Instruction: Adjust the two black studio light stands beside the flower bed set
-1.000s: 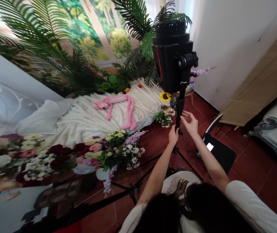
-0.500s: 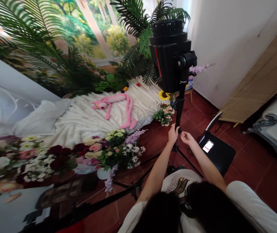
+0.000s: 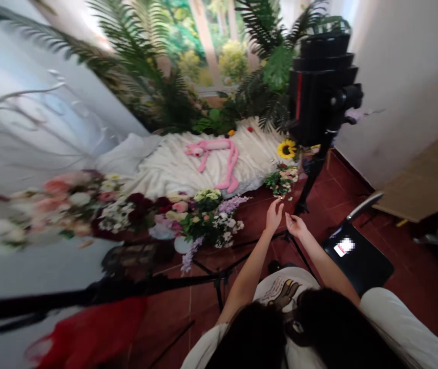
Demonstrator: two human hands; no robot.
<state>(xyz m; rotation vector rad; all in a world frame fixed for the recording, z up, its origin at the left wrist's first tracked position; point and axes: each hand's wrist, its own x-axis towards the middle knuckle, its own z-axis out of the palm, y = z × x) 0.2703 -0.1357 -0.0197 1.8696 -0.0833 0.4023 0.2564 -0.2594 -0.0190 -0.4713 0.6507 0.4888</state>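
A black studio light stands at the upper right on a black light stand. My left hand is in the air left of the pole, its fingers extended and thumb apart, touching nothing I can see. Close beside the pole's lower part is my right hand, palm turned up, with loosely bent fingers and nothing visible in them. A small gap separates the two hands. Behind the right forearm a black chair carries a lit phone.
A pink plush toy lies on a white draped cloth. Artificial flowers line its front. A black horizontal pole and red fabric are at lower left. Stand legs spread over the red tiles. A board leans at right.
My hands have come off the light stand's pole, where they were at a knob. The view has swung left, so the light and chair now appear farther right, and more red fabric shows.
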